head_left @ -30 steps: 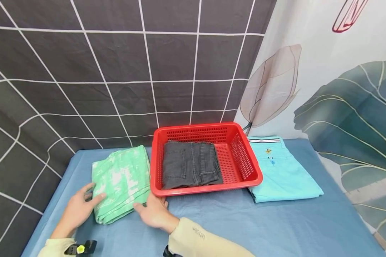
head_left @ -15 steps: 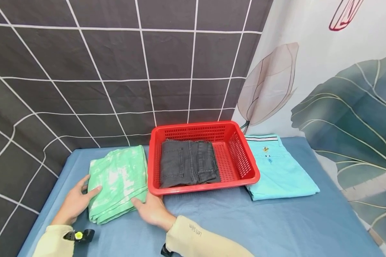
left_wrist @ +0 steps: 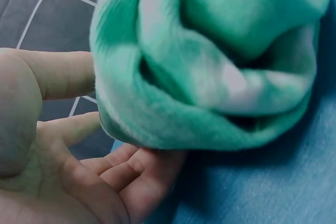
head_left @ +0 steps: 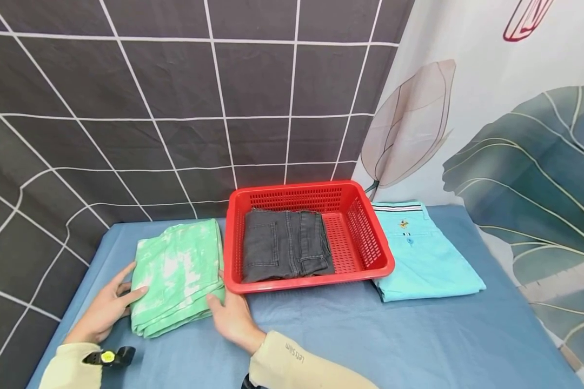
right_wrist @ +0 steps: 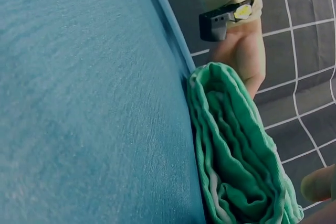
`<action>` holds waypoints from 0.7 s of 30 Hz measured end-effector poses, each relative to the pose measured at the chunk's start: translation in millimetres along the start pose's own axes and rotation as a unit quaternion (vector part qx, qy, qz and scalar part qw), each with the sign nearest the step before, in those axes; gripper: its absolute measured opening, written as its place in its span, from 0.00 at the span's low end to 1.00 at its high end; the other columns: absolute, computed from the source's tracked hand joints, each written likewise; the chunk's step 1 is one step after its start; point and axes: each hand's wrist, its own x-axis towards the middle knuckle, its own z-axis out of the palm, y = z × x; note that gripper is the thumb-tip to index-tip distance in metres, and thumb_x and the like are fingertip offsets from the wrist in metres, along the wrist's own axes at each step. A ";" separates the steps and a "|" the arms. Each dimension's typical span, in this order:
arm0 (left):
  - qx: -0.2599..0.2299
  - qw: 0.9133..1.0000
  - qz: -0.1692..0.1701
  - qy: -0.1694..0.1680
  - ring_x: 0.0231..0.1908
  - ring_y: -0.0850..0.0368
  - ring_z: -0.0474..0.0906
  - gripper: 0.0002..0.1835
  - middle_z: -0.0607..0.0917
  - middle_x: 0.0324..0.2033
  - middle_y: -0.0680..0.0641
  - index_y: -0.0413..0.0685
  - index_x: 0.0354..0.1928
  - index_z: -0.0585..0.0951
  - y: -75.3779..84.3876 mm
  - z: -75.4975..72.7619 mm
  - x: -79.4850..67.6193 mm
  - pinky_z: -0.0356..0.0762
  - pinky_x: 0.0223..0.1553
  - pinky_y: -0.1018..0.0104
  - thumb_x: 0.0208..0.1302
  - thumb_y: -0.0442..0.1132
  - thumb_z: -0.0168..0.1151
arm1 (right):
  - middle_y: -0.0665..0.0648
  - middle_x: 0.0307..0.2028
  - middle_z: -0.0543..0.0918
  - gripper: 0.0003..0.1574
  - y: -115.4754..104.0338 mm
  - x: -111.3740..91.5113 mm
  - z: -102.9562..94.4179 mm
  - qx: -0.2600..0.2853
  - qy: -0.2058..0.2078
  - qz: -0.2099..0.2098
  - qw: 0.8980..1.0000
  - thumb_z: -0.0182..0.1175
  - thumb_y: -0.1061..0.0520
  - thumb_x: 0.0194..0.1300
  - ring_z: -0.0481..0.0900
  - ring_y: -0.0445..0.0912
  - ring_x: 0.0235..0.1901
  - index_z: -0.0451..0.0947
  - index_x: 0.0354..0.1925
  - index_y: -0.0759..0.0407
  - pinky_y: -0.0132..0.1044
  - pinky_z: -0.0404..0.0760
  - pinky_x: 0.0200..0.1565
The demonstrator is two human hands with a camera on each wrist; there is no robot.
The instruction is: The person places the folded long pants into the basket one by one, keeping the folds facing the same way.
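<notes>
A folded green-and-white tie-dye garment [head_left: 175, 278] lies on the left of the blue-covered surface; the right wrist view shows its stacked layers [right_wrist: 236, 156] end-on. My left hand [head_left: 102, 308] is at its left side, thumb and fingers spread along the edge. In the left wrist view, fingers [left_wrist: 142, 174] reach under the rolled fold. My right hand [head_left: 236, 319] is at the near right corner, between garment and basket, its other fingers partly hidden. One digit [right_wrist: 317, 184] shows apart from the cloth in the right wrist view.
A red plastic basket [head_left: 316, 282] stands right of the garment, holding folded dark grey jeans [head_left: 287, 246]. Folded light-blue trousers [head_left: 428, 265] lie at the basket's right. A dark grid-patterned curtain [head_left: 175, 81] and a white leaf-print curtain [head_left: 477, 32] hang behind the blue cloth [head_left: 394, 346].
The green garment has shifted slightly left, away from the basket, with my left hand at its edge. My right hand has slid a little further in between garment and basket.
</notes>
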 end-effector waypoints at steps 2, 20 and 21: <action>-0.002 1.000 0.001 -0.001 0.50 0.48 0.78 0.48 0.58 0.66 0.19 0.42 0.79 0.32 0.1 -0.6 0.7 0.81 0.44 0.55 0.77 0.46 0.55 | 0.58 0.71 0.69 0.32 0.2 0.2 0.1 0.012 0.006 -0.001 1.000 0.56 0.52 0.74 0.62 0.53 0.72 0.66 0.73 0.54 0.49 0.62 0.71; -0.014 1.000 -0.011 0.014 0.43 0.71 0.76 0.47 0.59 0.67 0.17 0.44 0.79 0.33 -2.2 0.1 -1.4 0.80 0.41 0.70 0.77 0.45 0.55 | 0.48 0.36 0.79 0.19 9.1 4.6 4.5 0.116 0.005 0.006 0.993 0.59 0.60 0.72 0.75 0.36 0.30 0.76 0.59 0.51 0.31 0.74 0.31; -0.017 1.000 -0.009 0.015 0.43 0.72 0.75 0.47 0.59 0.67 0.17 0.45 0.79 0.33 -2.3 0.7 -1.6 0.80 0.41 0.70 0.77 0.44 0.55 | 0.48 0.36 0.80 0.19 8.7 4.4 4.7 0.124 0.006 0.013 0.992 0.59 0.60 0.72 0.75 0.36 0.31 0.76 0.59 0.51 0.32 0.74 0.32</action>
